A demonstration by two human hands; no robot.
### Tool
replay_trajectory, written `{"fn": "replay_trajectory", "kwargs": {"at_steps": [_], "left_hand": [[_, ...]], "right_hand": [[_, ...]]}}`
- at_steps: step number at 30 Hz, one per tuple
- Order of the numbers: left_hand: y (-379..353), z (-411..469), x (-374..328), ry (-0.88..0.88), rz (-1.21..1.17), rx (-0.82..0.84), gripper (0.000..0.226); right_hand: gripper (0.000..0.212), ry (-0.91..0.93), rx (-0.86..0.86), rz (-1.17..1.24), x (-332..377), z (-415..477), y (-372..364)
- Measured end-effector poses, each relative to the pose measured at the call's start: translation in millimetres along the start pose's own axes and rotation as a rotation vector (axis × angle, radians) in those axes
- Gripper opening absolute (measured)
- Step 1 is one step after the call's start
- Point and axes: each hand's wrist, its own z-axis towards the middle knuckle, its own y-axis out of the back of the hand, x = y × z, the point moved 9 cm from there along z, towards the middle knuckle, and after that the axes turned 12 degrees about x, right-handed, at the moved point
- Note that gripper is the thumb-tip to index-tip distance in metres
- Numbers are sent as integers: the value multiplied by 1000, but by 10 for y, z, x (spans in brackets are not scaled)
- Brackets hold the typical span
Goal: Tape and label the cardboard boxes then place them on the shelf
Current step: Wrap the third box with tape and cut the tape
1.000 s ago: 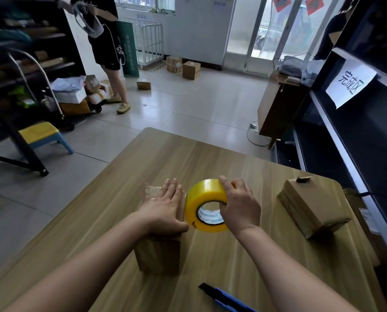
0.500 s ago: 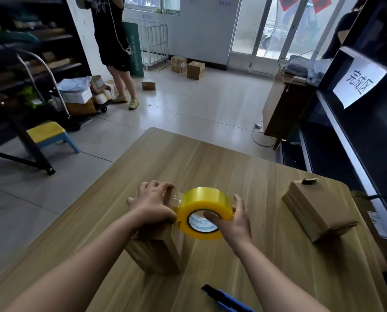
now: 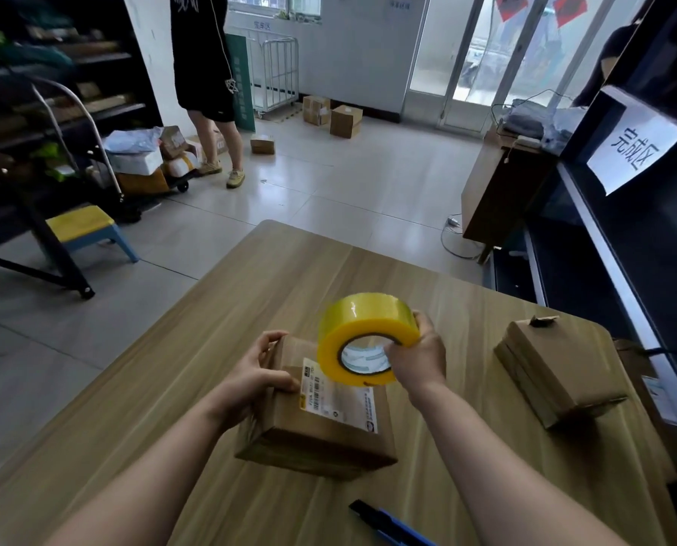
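Note:
A brown cardboard box (image 3: pixel 321 431) with a white shipping label (image 3: pixel 341 396) on its top face sits on the wooden table (image 3: pixel 250 293) in front of me. My left hand (image 3: pixel 256 372) grips the box's far left corner, fingers curled over its edge. My right hand (image 3: pixel 417 358) holds a yellow roll of tape (image 3: pixel 362 338) just above the box's far right side, fingers through the core. A second brown box (image 3: pixel 557 368) lies apart at the table's right. The dark shelf (image 3: pixel 620 250) with a white paper sign (image 3: pixel 634 149) stands at the right.
A blue and black utility knife (image 3: pixel 388 526) lies at the table's near edge. A person in black (image 3: pixel 207 72) stands on the floor beyond, beside a loaded trolley (image 3: pixel 144 163). A yellow stool (image 3: pixel 85 230), floor boxes (image 3: pixel 335 116) and a wooden desk (image 3: pixel 498 191) are around.
The box has been turned so its labelled face is up. My left hand shifted from pressing the top to gripping the far corner. My right hand lifted the tape roll higher.

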Motion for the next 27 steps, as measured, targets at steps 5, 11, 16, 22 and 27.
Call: {"fn": "replay_trajectory", "kwargs": {"at_steps": [5, 11, 16, 22, 27], "left_hand": [[227, -104, 145, -48, -98, -29, 92], [331, -56, 97, -50, -138, 65, 93], [412, -25, 130, -60, -180, 73, 94], [486, -37, 207, -59, -204, 92, 100], [543, -41, 263, -41, -190, 81, 103]], "right_hand": [[43, -33, -70, -421, -146, 5, 252], [53, -101, -42, -736, -389, -6, 339], [46, -41, -48, -832, -260, 44, 287], [43, 60, -53, -1147, -15, 76, 173], [43, 94, -26, -1178, 67, 131, 115]]}}
